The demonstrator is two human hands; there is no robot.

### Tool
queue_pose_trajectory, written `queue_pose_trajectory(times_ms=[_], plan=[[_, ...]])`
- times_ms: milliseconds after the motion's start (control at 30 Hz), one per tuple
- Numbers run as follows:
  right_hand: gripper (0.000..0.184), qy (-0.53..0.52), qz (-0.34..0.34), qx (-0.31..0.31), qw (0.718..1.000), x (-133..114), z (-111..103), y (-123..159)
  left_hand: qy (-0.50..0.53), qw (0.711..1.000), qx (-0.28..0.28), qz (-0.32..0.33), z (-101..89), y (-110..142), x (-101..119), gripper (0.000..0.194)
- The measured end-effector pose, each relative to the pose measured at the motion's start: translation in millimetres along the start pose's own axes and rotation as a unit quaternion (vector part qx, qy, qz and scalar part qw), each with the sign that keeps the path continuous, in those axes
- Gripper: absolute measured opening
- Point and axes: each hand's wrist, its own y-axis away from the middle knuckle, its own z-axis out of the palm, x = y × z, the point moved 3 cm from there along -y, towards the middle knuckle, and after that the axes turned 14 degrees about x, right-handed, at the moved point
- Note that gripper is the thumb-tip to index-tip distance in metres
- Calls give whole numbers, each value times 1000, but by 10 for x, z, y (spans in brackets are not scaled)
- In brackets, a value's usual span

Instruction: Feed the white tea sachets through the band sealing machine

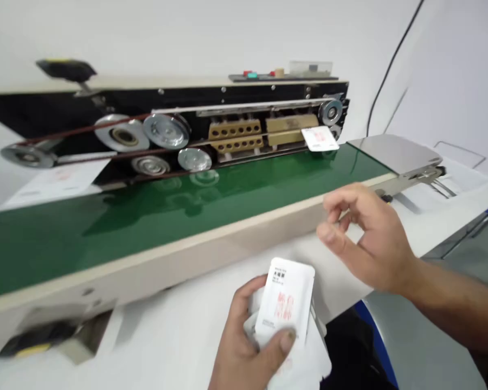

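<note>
Set against a white wall [187,32], with a desk [166,336] under the green conveyor belt [244,187]. Pinching a stack of white sachets [287,287] in the left hand [252,346], before the belt, thumb across the top one; curling the right hand [361,238] near the belt's front edge, fingertips parted, nothing visible between. Best presented singly, edge straight and flat, to the band sealer [248,96] behind the belt, with another sachet [320,138] above the belt's right end. Printed in red and black Chinese characters, hard to read surely.
</note>
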Motion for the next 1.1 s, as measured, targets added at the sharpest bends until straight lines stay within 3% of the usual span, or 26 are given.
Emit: queue_pose_trajectory(times_ms=[167, 267, 400, 767, 900, 1100], plan=[[40, -74, 125, -109, 983, -19, 243, 548, 69, 996, -53, 20, -28, -45, -71, 76], [43, -142, 208, -160, 954, -26, 385, 705, 74, 994, -78, 24, -45, -66, -87, 72], [46, -152, 262, -179, 936, -46, 424, 783, 79, 990, -110, 24, -37, -65, -87, 71], [67, -65, 197, -311, 928, 162, 204, 437, 102, 986, -126, 41, -18, -42, -90, 64], [67, -123, 232, -302, 917, 194, 136, 425, 85, 988, -117, 54, -26, -39, -88, 65], [63, -191, 259, -217, 922, 172, 141, 541, 101, 989, -87, 57, 11, -9, -77, 63]])
